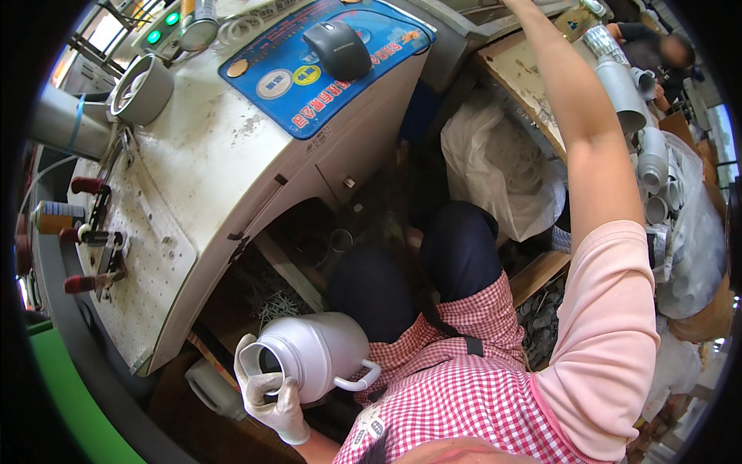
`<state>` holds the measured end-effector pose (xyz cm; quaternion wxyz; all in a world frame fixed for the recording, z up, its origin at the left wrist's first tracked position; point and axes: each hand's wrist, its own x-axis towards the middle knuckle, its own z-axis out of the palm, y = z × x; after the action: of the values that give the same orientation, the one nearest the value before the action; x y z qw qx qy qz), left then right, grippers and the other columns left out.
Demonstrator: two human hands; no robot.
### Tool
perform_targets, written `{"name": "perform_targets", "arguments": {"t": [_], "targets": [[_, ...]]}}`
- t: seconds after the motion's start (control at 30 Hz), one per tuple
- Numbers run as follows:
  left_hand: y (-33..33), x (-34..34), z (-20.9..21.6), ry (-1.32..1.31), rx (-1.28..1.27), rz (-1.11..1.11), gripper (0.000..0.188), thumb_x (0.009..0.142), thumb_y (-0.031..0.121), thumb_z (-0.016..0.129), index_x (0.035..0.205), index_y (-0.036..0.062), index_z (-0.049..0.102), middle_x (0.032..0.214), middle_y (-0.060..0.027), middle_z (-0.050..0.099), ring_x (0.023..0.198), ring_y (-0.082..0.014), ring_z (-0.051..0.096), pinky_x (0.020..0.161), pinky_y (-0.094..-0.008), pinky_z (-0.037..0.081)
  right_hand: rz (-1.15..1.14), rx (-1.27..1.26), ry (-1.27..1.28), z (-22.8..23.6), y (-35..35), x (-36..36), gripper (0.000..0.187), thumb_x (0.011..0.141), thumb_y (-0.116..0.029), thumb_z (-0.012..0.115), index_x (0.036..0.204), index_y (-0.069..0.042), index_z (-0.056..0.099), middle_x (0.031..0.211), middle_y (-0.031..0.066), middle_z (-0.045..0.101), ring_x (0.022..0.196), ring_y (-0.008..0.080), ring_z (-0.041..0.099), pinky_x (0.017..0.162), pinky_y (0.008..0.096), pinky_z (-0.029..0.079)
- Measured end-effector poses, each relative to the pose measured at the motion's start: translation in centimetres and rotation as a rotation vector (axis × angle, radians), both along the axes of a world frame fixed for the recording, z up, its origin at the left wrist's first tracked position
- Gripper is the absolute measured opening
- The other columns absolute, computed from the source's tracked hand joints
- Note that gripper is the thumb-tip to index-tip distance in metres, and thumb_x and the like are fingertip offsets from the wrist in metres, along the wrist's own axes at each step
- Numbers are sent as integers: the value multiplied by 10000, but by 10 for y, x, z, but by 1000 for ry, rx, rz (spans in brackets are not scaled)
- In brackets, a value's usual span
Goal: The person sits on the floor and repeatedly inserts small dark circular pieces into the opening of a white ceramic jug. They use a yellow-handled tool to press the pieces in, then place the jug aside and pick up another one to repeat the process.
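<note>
My left hand (283, 408), in a pale work glove, grips a silver-grey plastic jug (328, 352) by its open neck. Some fingers curl over the rim into the mouth. The jug lies tilted beside my left thigh, its mouth toward the left and its loop handle toward my apron (471, 398). My right arm (595, 155) stretches far up and forward over a wooden-edged surface (525, 81). The right hand lies beyond the top edge, so whatever it touches is hidden.
The white worktable (209, 147) carries a blue mat (309, 97), a black mouse (338, 49), a grey round container (144, 89) and red-handled clamps (100, 236). A translucent bag (498, 166) stands beyond my knees. Grey plastic parts (653, 158) and another person (645, 46) are at right.
</note>
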<state>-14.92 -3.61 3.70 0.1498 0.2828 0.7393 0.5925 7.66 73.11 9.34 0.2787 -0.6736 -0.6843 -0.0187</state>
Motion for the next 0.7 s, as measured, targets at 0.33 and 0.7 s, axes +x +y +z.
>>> {"name": "perform_targets", "arguments": {"t": [0.33,0.7], "targets": [[23,14,2,111,-95,-62,221,823,159,722,762,41,546,1461,-335,530,1368,-412,504,1174,-517,314,307,-202,-337,6,-107,-36,503,941,-470,660,1101,-3,752,1037,198,771,948,315,756,844,425,579],[15,61,17,249,48,-93,860,863,288,727,1565,-28,343,1514,-289,467,1374,-390,497,1158,-508,397,676,-618,-858,-205,-330,221,194,905,-176,647,969,-21,746,888,173,750,829,300,739,668,426,590]]}}
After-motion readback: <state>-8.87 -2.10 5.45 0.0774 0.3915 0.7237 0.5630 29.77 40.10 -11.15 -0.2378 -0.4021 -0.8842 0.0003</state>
